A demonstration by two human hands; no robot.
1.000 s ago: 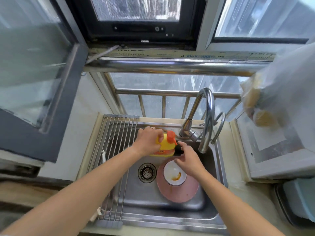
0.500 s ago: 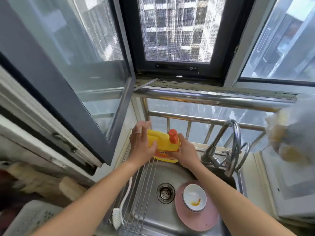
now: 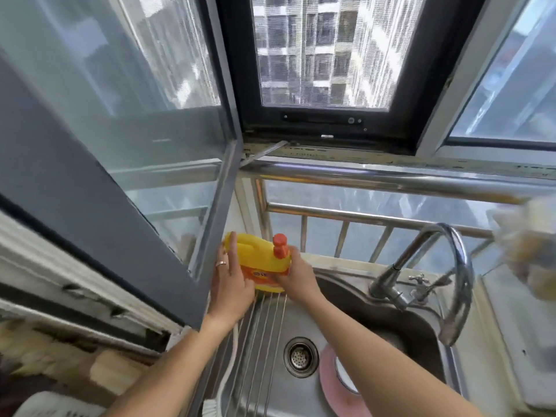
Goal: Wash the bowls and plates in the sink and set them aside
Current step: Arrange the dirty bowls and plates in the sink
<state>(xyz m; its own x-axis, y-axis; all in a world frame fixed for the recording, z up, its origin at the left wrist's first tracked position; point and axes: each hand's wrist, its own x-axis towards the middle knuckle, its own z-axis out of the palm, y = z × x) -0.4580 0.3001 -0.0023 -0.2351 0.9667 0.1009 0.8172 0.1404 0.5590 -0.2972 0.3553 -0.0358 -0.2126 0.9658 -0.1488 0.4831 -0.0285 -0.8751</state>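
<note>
The pink plate (image 3: 327, 383) lies in the steel sink (image 3: 391, 323) right of the drain. On it sits a white bowl (image 3: 345, 381), mostly hidden by my right forearm. Both hands are at the sink's back left corner on a yellow detergent bottle (image 3: 258, 256) with an orange cap. My right hand (image 3: 296, 275) grips the bottle's right side and base. On the bottle's left side, my left hand (image 3: 229, 285) rests with straight fingers.
An open window sash (image 3: 120, 224) juts in close to my left hand. Rack rods (image 3: 264, 329) span the sink's left part, with a white-handled brush (image 3: 229, 356) beside them. The curved faucet (image 3: 451, 266) stands at the back right. A plastic bag (image 3: 526, 251) hangs at the right edge.
Both hands carried the detergent bottle from over the sink, by the faucet, up and left to the back left corner by the window. The view tilted upward.
</note>
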